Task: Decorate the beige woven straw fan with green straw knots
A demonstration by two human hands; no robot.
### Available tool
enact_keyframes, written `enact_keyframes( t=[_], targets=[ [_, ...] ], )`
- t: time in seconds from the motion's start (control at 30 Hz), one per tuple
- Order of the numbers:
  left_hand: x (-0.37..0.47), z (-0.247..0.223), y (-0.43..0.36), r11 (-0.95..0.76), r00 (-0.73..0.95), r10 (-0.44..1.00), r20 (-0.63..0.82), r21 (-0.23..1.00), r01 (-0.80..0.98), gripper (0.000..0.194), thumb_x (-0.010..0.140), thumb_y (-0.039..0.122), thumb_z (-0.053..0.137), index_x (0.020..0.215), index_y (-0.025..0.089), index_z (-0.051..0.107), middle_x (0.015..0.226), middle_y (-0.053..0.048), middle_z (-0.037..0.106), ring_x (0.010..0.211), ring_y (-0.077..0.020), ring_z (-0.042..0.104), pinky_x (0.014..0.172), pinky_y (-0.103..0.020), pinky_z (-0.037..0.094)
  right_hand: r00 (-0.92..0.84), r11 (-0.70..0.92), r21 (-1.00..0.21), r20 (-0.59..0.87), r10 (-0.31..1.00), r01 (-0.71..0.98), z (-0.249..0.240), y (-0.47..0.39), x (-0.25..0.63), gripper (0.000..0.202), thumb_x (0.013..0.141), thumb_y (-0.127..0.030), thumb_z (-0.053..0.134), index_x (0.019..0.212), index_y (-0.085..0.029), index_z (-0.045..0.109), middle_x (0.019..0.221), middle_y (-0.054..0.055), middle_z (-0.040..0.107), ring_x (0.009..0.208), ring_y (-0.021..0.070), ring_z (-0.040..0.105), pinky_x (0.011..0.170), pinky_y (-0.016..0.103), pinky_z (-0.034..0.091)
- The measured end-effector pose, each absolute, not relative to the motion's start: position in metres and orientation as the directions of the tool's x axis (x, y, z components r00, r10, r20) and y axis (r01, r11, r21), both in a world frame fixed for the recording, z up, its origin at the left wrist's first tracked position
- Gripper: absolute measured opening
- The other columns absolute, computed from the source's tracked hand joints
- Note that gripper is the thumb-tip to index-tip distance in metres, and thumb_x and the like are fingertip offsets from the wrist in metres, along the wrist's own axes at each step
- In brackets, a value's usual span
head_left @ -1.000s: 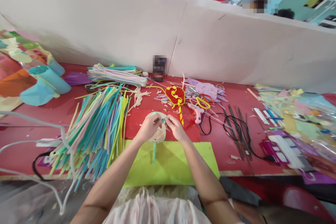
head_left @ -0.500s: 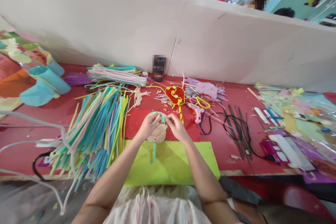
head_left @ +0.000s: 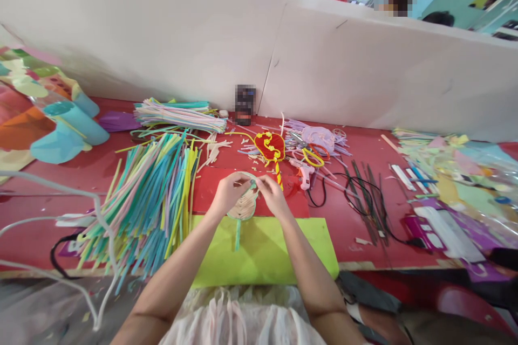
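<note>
The left hand point(head_left: 233, 195) and right hand point(head_left: 271, 194) pinch a small green piece point(head_left: 253, 183) at their fingertips, over a beige fan-shaped craft point(head_left: 244, 207) on the desk point(head_left: 366, 145), its stem point(head_left: 237, 236) crossing a lime-green sheet point(head_left: 265, 259).

Cream, stripe-patterned fan point(head_left: 243, 206) with pale green rim point(head_left: 244, 219) and handle point(head_left: 237, 235).

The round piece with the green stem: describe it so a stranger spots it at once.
On the red table, find the lime-green sheet in front of the person. At that sheet's far edge, under the left hand and right hand, is the round piece. Its beige ridged face, pale green rim and green stem set it apart from the red-and-yellow piece beyond it.
</note>
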State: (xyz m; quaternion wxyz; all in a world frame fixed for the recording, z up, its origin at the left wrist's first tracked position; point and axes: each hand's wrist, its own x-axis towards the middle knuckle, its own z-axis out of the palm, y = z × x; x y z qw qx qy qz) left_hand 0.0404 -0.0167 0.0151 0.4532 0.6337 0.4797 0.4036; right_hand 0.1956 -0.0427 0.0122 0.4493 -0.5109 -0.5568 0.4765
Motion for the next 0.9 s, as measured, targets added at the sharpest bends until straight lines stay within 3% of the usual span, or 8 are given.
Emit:
enact_keyframes(
  t=[0.2, 0.43, 0.77, 0.9],
  targets=[
    [0.037, 0.011, -0.017, -0.137, 0.265, 0.961, 0.072, 0.962, 0.236, 0.013, 0.076, 0.027, 0.061, 0.085, 0.019, 0.063, 0.081, -0.002, 0.068, 0.075, -0.0146, 0.064, 0.074, -0.027, 0.049, -0.155, 0.08, -0.977, 0.05, 0.987, 0.196, 0.017, -0.043, 0.201, 0.025, 0.086, -0.045, 0.048, 0.083, -0.022, 0.056, 0.074, -0.001, 0.057, 0.068, 0.0144, 0.056, 0.065, 0.026, 0.043],
    [0.049, 0.013, -0.027, -0.148, 0.139, 0.983, 0.118, 0.962, 0.231, 0.008, 0.079, 0.026, 0.056, 0.081, 0.018, 0.057, 0.079, -0.001, 0.063, 0.072, -0.013, 0.061, 0.071, -0.026, 0.048, 0.02, 0.124, -0.953, 0.135, 0.991, 0.276, 0.013, -0.049, 0.192, 0.025, 0.088, -0.046, 0.046, 0.083, -0.022, 0.054, 0.075, 0.001, 0.058, 0.07, 0.0167, 0.056, 0.068, 0.028, 0.044],
    [0.045, 0.013, -0.031, -0.158, 0.203, 0.973, 0.108, 0.955, 0.252, 0.013, 0.085, 0.029, 0.049, 0.081, 0.018, 0.056, 0.079, -0.002, 0.063, 0.075, -0.0147, 0.061, 0.073, -0.027, 0.047, 0.026, 0.102, -0.955, 0.114, 0.993, 0.28, 0.013, -0.049, 0.188, 0.027, 0.086, -0.048, 0.047, 0.08, -0.023, 0.054, 0.07, 0.0, 0.056, 0.066, 0.0165, 0.055, 0.064, 0.027, 0.044],
    [0.042, 0.01, -0.032, -0.149, 0.162, 0.981, 0.106, 0.948, 0.282, 0.015, 0.085, 0.03, 0.049, 0.081, 0.018, 0.057, 0.08, -0.002, 0.063, 0.075, -0.0146, 0.061, 0.073, -0.026, 0.047, 0.035, 0.042, -0.978, 0.05, 0.998, 0.203, 0.01, -0.05, 0.183, 0.029, 0.087, -0.049, 0.044, 0.077, -0.023, 0.052, 0.066, 0.0, 0.057, 0.064, 0.0165, 0.056, 0.061, 0.027, 0.044]
  ],
)
